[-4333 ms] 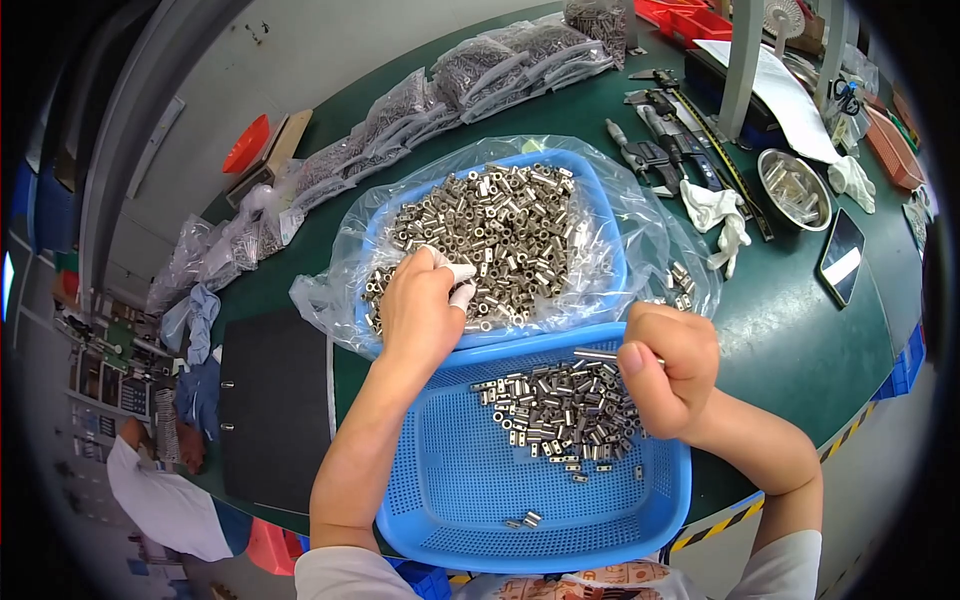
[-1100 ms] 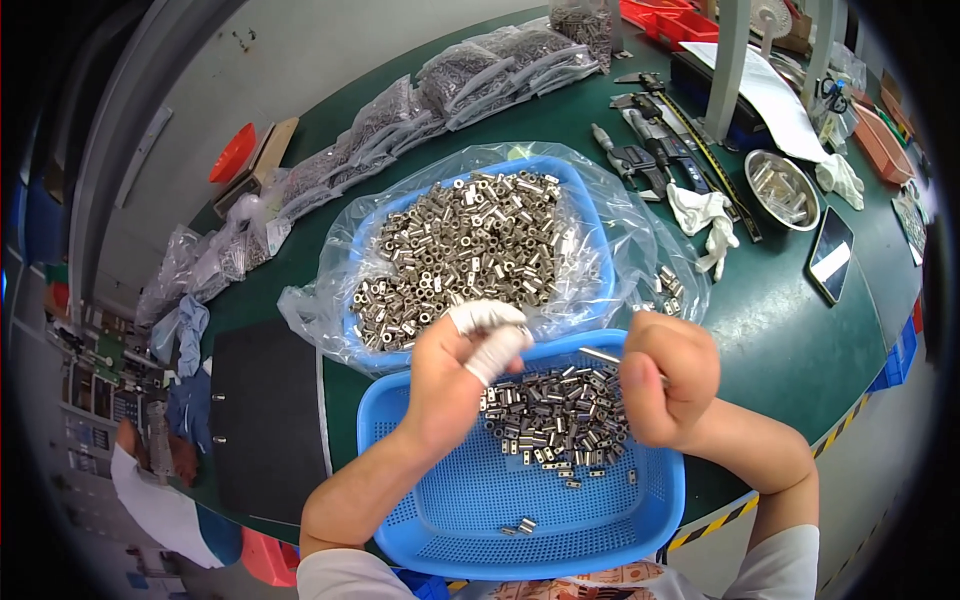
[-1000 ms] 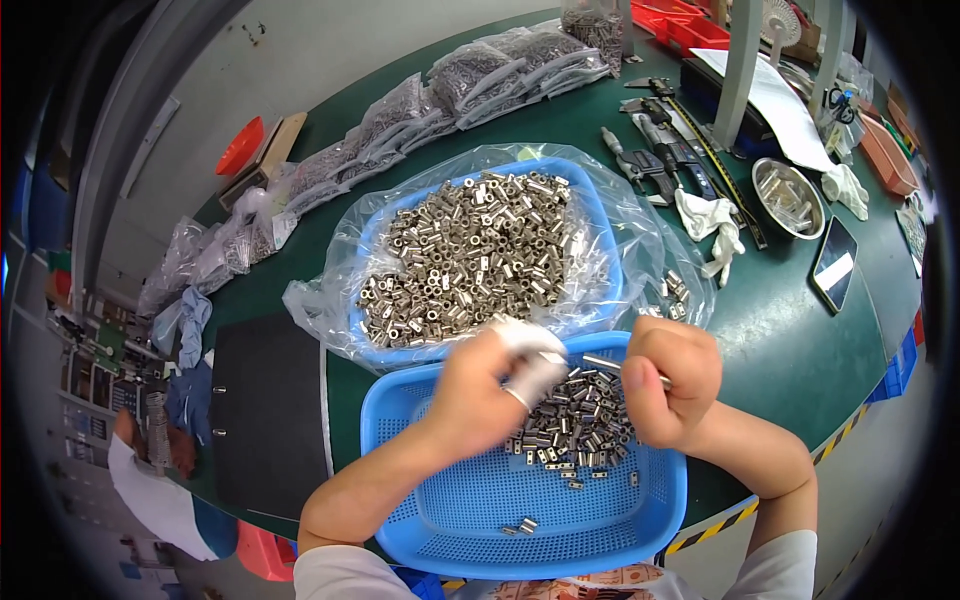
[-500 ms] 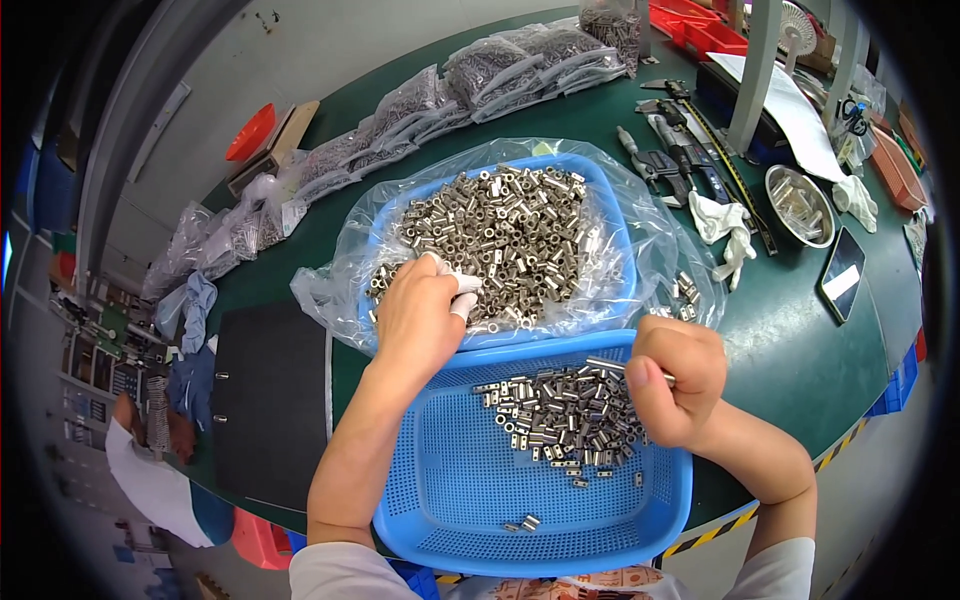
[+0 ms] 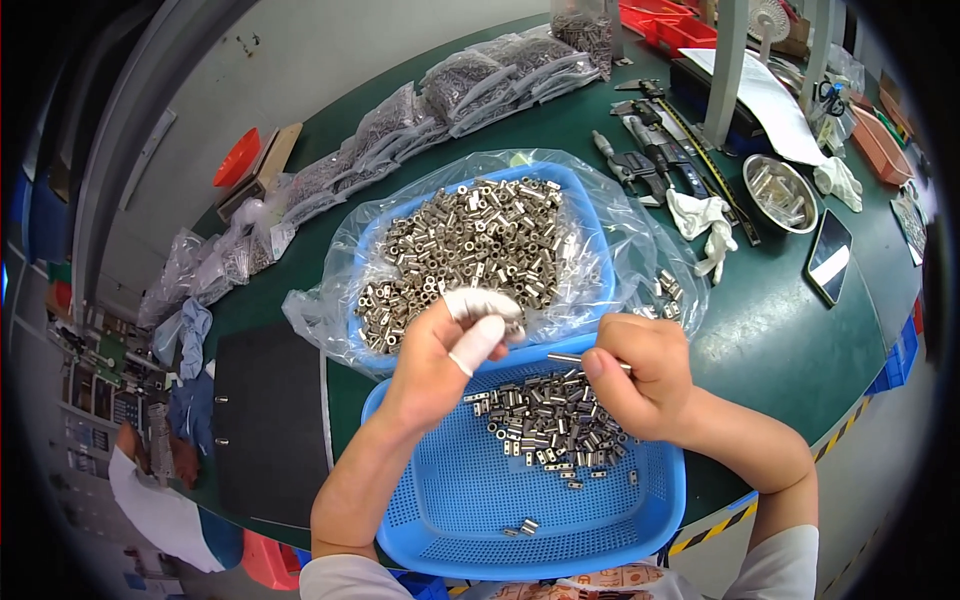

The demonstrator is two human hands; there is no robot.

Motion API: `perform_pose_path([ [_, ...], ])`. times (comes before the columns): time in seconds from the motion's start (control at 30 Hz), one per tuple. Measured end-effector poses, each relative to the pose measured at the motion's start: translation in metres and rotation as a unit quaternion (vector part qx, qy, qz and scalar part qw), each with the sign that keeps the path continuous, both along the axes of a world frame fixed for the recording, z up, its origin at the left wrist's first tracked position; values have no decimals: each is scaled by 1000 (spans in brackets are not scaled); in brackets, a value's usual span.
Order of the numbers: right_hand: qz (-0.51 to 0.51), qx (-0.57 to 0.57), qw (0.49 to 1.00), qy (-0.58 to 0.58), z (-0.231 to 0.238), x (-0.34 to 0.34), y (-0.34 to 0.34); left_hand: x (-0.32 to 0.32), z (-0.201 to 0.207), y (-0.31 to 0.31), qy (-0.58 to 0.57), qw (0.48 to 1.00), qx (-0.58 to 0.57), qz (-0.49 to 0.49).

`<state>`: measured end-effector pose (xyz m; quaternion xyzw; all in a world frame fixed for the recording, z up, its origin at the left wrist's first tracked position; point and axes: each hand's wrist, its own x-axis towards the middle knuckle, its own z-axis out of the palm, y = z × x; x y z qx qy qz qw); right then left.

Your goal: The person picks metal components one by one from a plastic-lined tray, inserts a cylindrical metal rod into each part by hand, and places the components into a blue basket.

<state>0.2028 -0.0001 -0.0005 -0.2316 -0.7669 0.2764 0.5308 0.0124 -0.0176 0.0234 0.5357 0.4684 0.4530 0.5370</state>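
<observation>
My left hand (image 5: 445, 350), with white finger cots, is pinched around small metal sleeves (image 5: 514, 328); how many is hidden by the fingers. It hovers over the near edge of a bag-lined blue tub (image 5: 604, 240) heaped with short silvery metal sleeves (image 5: 470, 235). Closed in a fist, my right hand (image 5: 645, 375) grips a thin metal rod (image 5: 566, 357), whose tip points left toward the left hand. Below both hands sits a blue perforated basket (image 5: 440, 500). A pile of similar metal pieces (image 5: 555, 420) lies in its far right part, and a few lie near its front.
A black folder (image 5: 270, 420) lies left of the basket. Filled plastic bags (image 5: 460, 85) line the back. To the right are calipers (image 5: 665, 140), white gloves (image 5: 700, 225), a metal bowl (image 5: 780, 195) and a phone (image 5: 830, 258). Another person's arm (image 5: 150, 500) shows at far left.
My left hand has lifted out of the heap and moved right, near the rod, with metal sleeves in its fingers. My right hand still grips the rod. The whole view has shifted slightly.
</observation>
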Motion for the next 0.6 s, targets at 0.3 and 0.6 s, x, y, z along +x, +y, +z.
perform_pose_path([
  [0.3,1,-7,1000,-15,0,0,0,10,4,-13,-60,995,15,-76],
  [0.6,7,-17,1000,-24,0,0,-1,7,0,-10,-47,995,-5,-89],
])
